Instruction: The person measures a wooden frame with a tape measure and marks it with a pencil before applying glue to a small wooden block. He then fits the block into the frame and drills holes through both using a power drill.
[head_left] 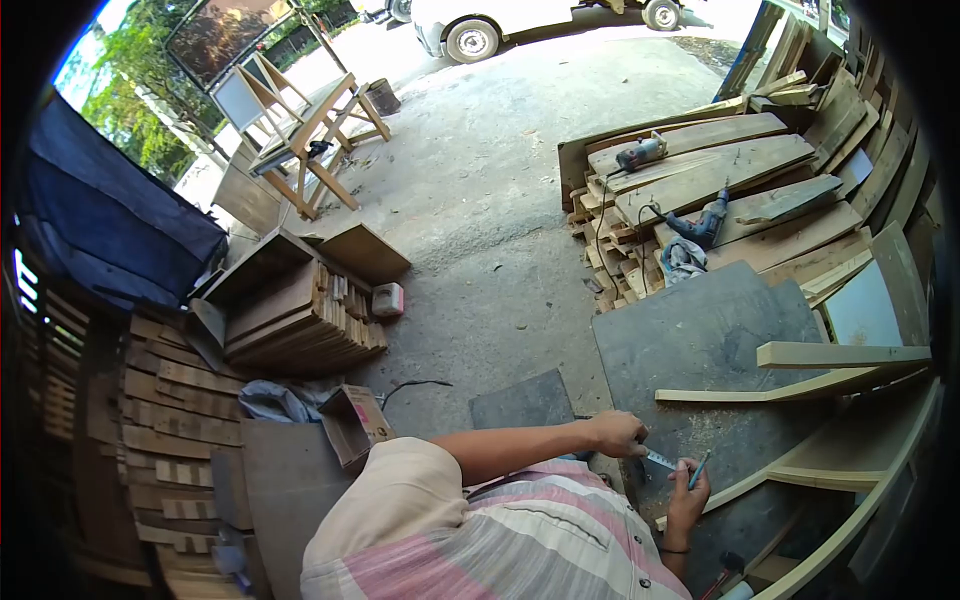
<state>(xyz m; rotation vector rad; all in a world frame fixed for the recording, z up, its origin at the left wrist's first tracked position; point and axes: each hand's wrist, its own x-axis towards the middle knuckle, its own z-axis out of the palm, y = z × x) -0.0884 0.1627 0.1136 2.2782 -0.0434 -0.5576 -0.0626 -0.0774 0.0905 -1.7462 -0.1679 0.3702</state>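
My left hand [620, 434] is closed around one end of a measuring tape [660, 459]. A short pale length of its marked blade stretches over to my right hand [688, 492]. Between the fingers of that right hand stands a blue-green pencil [700, 468], slanting upward. The fingers also meet the free end of the blade. Both hands are above a dark grey board [700, 330] sprinkled with sawdust. Right beside them lies a light wooden frame [825, 478] with curved rails.
Stacked planks at the right carry a drill [705, 218] and a grey power tool [641, 152]. Cut boards [300, 320] and an open cardboard box [358, 425] stand at the left. A wooden trestle [315, 135] and a white vehicle [490, 25] are farther off.
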